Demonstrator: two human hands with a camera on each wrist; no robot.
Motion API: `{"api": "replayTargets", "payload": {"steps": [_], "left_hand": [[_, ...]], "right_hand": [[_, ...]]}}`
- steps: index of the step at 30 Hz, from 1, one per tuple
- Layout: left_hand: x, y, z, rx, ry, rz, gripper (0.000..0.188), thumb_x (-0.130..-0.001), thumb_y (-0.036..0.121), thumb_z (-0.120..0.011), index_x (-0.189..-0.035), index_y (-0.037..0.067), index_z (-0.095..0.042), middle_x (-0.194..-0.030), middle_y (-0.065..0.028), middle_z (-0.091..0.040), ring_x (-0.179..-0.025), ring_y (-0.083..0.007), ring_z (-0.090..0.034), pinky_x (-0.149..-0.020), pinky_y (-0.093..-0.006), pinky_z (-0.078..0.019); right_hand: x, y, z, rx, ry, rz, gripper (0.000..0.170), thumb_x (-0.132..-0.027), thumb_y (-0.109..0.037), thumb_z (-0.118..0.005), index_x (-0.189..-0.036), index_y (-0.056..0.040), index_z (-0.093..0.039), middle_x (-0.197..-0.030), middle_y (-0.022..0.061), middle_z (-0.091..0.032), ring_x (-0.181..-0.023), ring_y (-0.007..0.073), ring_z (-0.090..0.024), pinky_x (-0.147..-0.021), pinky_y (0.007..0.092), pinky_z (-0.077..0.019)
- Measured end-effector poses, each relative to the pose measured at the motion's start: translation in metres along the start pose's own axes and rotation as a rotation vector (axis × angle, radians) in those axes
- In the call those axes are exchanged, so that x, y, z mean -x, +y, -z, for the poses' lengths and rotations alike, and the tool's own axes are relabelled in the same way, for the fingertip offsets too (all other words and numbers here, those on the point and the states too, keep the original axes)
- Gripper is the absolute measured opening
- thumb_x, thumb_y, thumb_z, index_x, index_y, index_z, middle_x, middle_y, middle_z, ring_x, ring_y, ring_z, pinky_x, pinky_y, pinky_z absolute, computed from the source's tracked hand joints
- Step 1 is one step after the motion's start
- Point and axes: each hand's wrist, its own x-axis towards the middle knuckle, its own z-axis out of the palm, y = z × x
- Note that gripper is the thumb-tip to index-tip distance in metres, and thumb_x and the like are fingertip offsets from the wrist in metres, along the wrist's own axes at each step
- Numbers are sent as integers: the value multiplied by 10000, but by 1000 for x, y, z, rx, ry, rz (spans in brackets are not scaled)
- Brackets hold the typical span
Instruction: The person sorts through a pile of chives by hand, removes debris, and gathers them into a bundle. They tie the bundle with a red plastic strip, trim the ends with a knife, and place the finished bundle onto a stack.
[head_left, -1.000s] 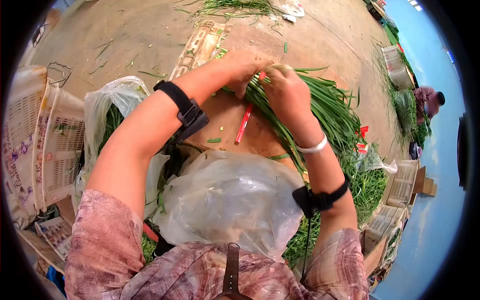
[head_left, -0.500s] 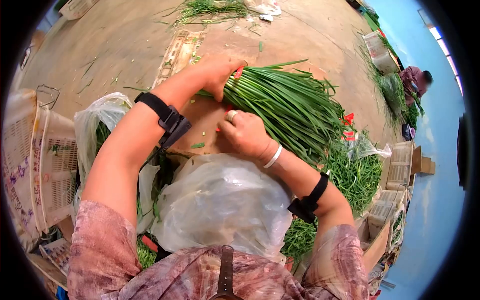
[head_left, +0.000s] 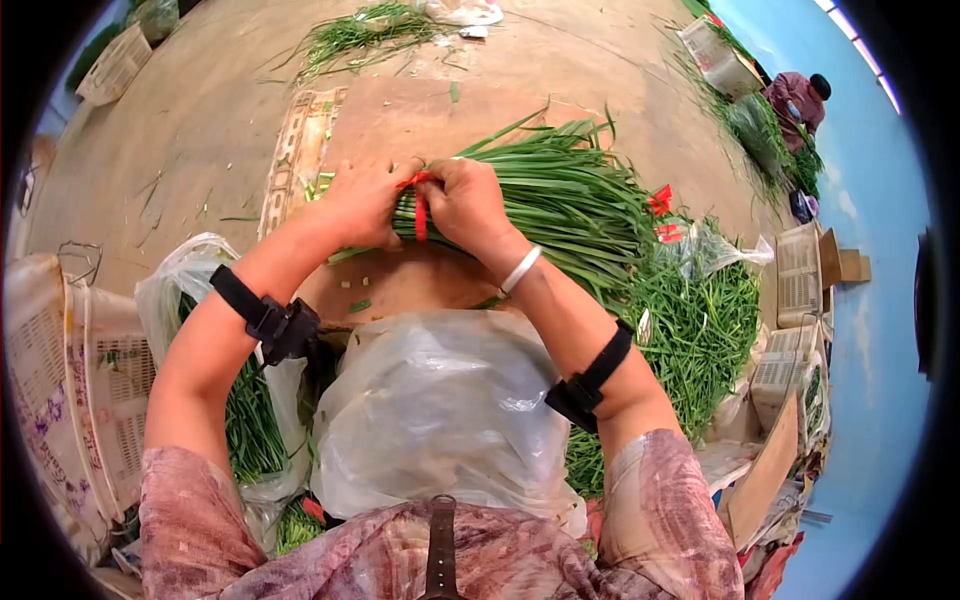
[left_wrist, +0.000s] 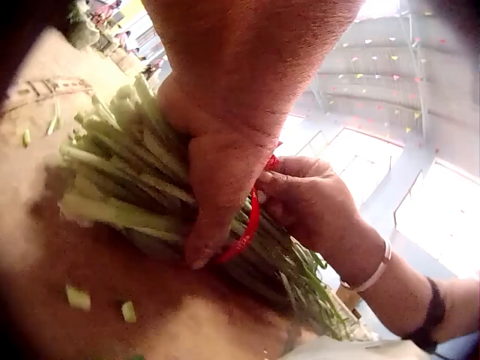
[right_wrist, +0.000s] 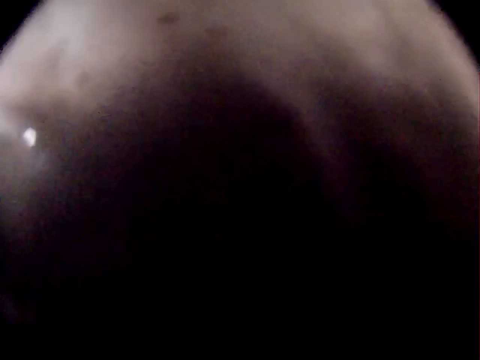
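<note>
Chive bundle (head_left: pixel 560 185): it lay lengthwise over the surface (head_left: pixel 400 110), directly ahead of the person; taking the hands as the clock's centre and 12 as straight ahead, its cut ends pointed to 9 and its leaves fanned towards 3. By look, these were garlic chives.
Left hand (head_left: pixel 368 205): it was curled over the bundle near the cut ends, gripping it, with the thumb down the near side.
Right hand (head_left: pixel 472 205): its thumb and fingers were closed in a pinch on the tape, atop the bundle; its own wrist view was too dark to add anything.
Red tape (head_left: pixel 421 215): it ran around the bundle between the hands.
Banding done: the stems were gathered and the tape passed down their near side.
Banding left: no finished fastening showed, so securing the ends probably remained; the fingers hid them.
Surface: brown and flat, it carried pale green trimmings (head_left: pixel 358 305) at 7, with a perforated plastic crate (head_left: pixel 290 160) along its edge between 9 and 10.
Near the person: a translucent plastic sheet (head_left: pixel 440 400) was spread at 6, loose greens (head_left: pixel 700 350) were heaped at 4, and a bag of greens (head_left: pixel 250 420) stood between 7 and 8.
Room: more greens (head_left: pixel 365 35) lay on the floor (head_left: pixel 180 140) between 11 and 12; another person (head_left: pixel 797 105) bent over greenery between 2 and 3, before a blue wall (head_left: pixel 860 200).
</note>
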Motion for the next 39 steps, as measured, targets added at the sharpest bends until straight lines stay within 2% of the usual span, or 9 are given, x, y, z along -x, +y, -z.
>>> {"api": "replayTargets", "payload": {"steps": [5,9,13,17,18,23,26,33,39], "left_hand": [[-16,-24,-12,-38,169,-268,963,-517,280,-769,-1345,89,-317,-1283,-177,-434,-1204,-335,-406,-1027,-465,-281],[-18,-31,11,638,-179,-388,667,-684,239,-580,-1289,24,-395,-1279,-189,-431,-1244,-278,-371,-1068,-336,-253],[-24,-21,20,540,-243,-262,321,-857,134,-451,-1139,-2,-524,-931,-179,-581,-855,-211,-518,-809,-343,-420],[-24,-17,6,626,-5,-83,261,-926,194,-436,-1030,2,-580,-786,-172,-565,-753,-185,-508,-703,-332,-432],[-24,-17,-20,709,328,-141,283,-916,244,-450,-978,35,-631,-757,-186,-618,-678,-257,-594,-642,-358,-461],[-32,-13,-58,621,758,102,302,-916,338,-452,-934,122,-663,-779,-158,-636,-750,-318,-619,-639,-371,-470],[-34,-11,-66,793,714,225,281,-912,341,-449,-920,160,-664,-744,-171,-616,-743,-337,-609,-614,-397,-460],[-5,4,-48,314,986,-50,126,-871,176,-520,-890,122,-632,-679,-160,-590,-638,-346,-569,-547,-424,-426],[27,28,-61,234,887,126,151,-872,117,-505,-954,78,-625,-754,-173,-608,-673,-362,-575,-576,-423,-444]], "right_hand": [[-9,10,-4,8,-26,-87,137,-699,-112,-653,-795,-17,-679,-707,192,-618,-654,345,-614,-622,387,-487],[-14,8,2,-19,-100,-167,119,-704,-144,-659,-754,-41,-688,-693,205,-612,-649,351,-619,-613,412,-494],[-19,20,-7,-120,-112,-219,105,-689,-125,-688,-741,-33,-689,-638,195,-605,-572,300,-614,-562,367,-481],[-20,22,-7,-156,-10,-232,165,-682,-178,-707,-713,-18,-685,-623,204,-594,-550,304,-608,-542,377,-473],[-17,20,-7,-133,36,-184,163,-694,-184,-692,-722,-24,-686,-646,203,-599,-587,329,-610,-571,388,-480],[3,-1,-11,129,92,-50,103,-751,-162,-603,-729,-68,-637,-728,143,-607,-680,328,-611,-594,423,-491],[10,-21,-6,241,203,309,36,-699,-95,-574,-704,-87,-539,-708,83,-564,-653,293,-583,-532,395,-470],[9,-21,1,-49,282,108,45,-708,-84,-636,-714,-50,-607,-675,125,-582,-646,314,-577,-542,386,-458],[9,-3,-26,-153,249,6,39,-673,-52,-642,-667,-14,-633,-657,180,-587,-606,336,-588,-557,377,-470]]}}
